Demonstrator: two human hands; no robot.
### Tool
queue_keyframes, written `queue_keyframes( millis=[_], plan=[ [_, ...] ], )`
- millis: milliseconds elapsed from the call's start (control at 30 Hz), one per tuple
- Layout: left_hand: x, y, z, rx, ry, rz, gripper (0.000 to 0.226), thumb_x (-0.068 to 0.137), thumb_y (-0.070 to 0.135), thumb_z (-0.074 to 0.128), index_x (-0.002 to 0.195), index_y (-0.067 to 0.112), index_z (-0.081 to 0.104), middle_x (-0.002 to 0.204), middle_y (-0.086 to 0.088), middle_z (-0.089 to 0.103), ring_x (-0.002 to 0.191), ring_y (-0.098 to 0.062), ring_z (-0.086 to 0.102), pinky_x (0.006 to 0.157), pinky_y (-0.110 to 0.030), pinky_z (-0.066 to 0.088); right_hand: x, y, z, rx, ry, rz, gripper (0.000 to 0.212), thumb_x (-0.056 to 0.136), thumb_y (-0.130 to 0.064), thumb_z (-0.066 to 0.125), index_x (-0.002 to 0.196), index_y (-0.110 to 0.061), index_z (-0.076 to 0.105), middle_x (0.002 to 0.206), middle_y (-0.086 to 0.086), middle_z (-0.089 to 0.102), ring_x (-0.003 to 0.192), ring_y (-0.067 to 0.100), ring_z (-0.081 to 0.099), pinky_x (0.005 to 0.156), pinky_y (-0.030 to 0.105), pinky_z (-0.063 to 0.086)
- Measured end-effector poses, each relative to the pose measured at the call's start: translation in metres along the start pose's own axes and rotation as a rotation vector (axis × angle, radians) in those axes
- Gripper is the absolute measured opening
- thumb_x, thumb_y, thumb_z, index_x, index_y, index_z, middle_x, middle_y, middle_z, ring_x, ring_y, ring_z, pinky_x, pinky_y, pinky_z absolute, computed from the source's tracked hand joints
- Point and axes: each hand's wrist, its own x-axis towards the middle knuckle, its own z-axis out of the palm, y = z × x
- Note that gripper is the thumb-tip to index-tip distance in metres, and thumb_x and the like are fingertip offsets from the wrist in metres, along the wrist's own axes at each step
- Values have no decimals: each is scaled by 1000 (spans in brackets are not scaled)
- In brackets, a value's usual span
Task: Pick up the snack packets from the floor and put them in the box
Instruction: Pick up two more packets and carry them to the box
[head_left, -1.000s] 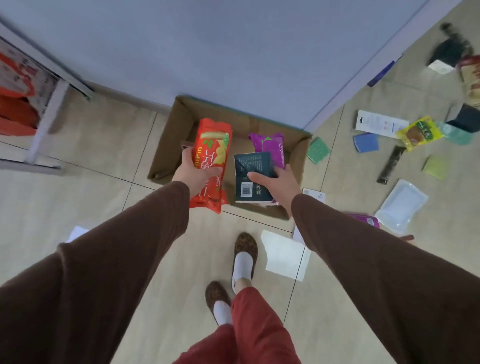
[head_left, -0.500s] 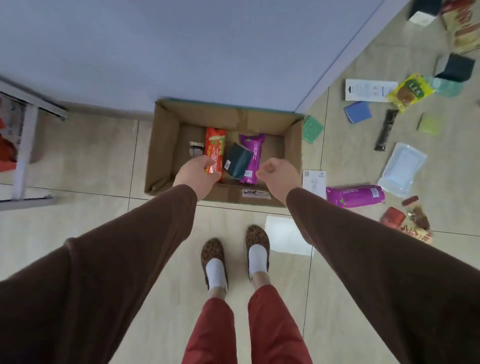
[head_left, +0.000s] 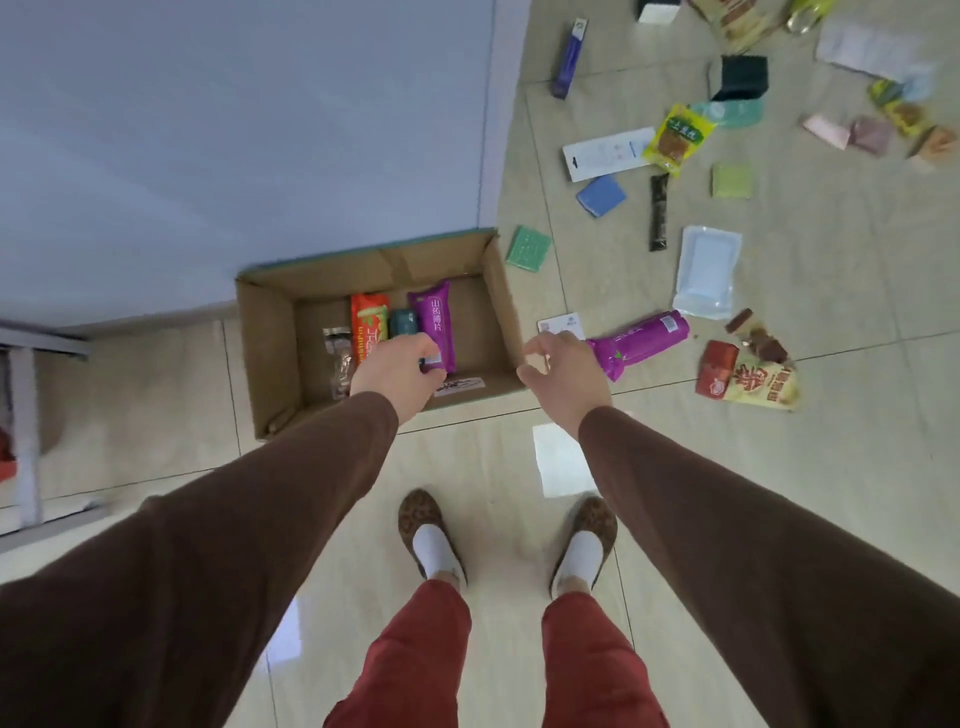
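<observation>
From the head camera, the cardboard box (head_left: 270, 353) against the wall holds four packets: clear, red, teal and purple. Both hands are empty: the left hand (head_left: 397, 366) hangs loosely curled over the box, and the right hand (head_left: 563, 371) is half-open beside the magenta packet (head_left: 641, 340) on the floor. That packet looks light, crinkly and slippery; pinch its middle. At least a dozen more packets lie scattered.

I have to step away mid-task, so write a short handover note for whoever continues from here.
Left hand: empty, above the box.
Right hand: open, empty, beside the box's right wall.
Done: red packet, dark teal packet, purple packet and a clear packet lie in the box.
Left: magenta packet nearest the right hand, then the red-and-yellow packet, yellow packet and the others scattered beyond.
</observation>
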Motion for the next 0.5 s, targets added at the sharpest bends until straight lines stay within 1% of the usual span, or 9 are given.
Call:
queue_keyframes(
  millis=[67, 167, 233, 300, 400, 500],
  plan=[
    [-3, 31, 10, 31, -11, 46, 28, 91, 33, 65, 117, 24, 65, 118, 1, 67, 107, -23, 63, 90, -38, 53, -12, 25, -16, 18, 39, 16, 23, 93, -23, 64, 116, -19, 67, 119, 8, 62, 114, 30, 54, 96, 43, 47],
    [-8, 84, 35, 64, -34, 101, 29, 90, 30, 65, 118, 22, 65, 117, 2, 66, 107, -21, 62, 91, -37, 51, -31, 71, -45, 20, 83, 38, 26, 94, -22, 64, 119, -17, 67, 122, 10, 63, 117, 32, 52, 100, 43, 43],
    [-10, 124, 58, 113, -56, 132, 28, 89, 30, 64, 116, 22, 65, 117, 1, 66, 107, -23, 62, 90, -39, 51, -44, 110, -65, 25, 104, 45, 27, 93, -22, 65, 119, -17, 67, 123, 9, 63, 118, 31, 52, 99, 43, 44],
    [-14, 166, 85, 161, -82, 132, 28, 89, 30, 61, 116, 23, 65, 116, 0, 65, 108, -26, 61, 89, -38, 50, -59, 153, -85, 29, 112, 54, 28, 92, -22, 65, 120, -19, 66, 123, 6, 63, 117, 30, 53, 97, 43, 46],
    [-24, 233, 129, 221, -115, 125, 33, 90, 32, 60, 122, 26, 62, 123, 2, 63, 113, -24, 60, 91, -34, 48, -81, 221, -122, -3, 115, 58, 29, 93, -22, 63, 122, -20, 65, 122, 6, 61, 116, 29, 53, 96, 43, 46],
    [-37, 302, 171, 262, -142, 179, 33, 91, 33, 60, 124, 26, 60, 124, 1, 62, 114, -24, 59, 91, -35, 48, -100, 284, -164, -4, 120, 85, 30, 95, -21, 61, 125, -20, 63, 128, 5, 59, 122, 28, 50, 98, 41, 45]
  ],
)
